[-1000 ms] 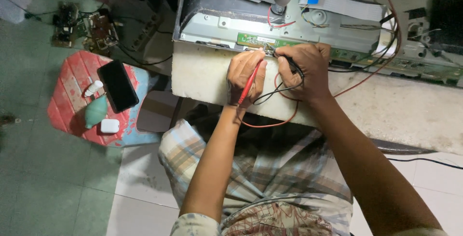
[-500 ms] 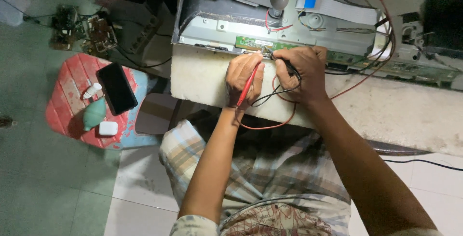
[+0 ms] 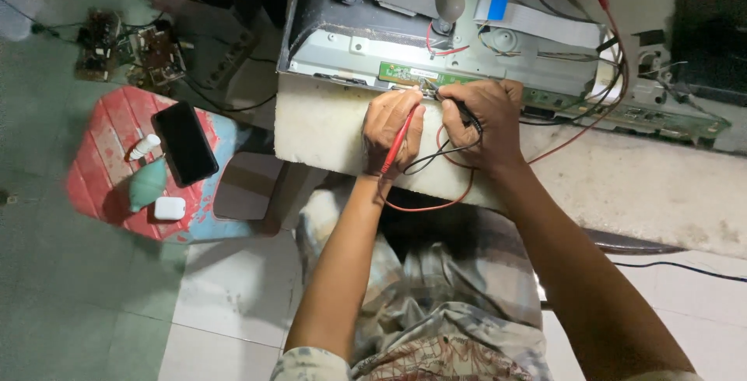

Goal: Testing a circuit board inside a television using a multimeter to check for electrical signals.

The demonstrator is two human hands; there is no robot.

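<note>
At the near edge of the opened chassis [image 3: 498, 46], both hands meet over the narrow green board [image 3: 412, 75] that runs left to right along the metal frame. The left hand [image 3: 391, 120] is closed around the red probe [image 3: 399, 138], whose long axis slants up and to the right, its tip aimed at the board just beyond the knuckles. The right hand [image 3: 478, 120] is closed around the black probe [image 3: 457, 106], angled up and to the left, so the two tips converge on nearly the same spot of the board, close together; whether they touch it is hidden by the fingers. Both hands rest on the white slab [image 3: 327, 124], about equally near. Red and black leads [image 3: 436, 194] loop below the wrists.
</note>
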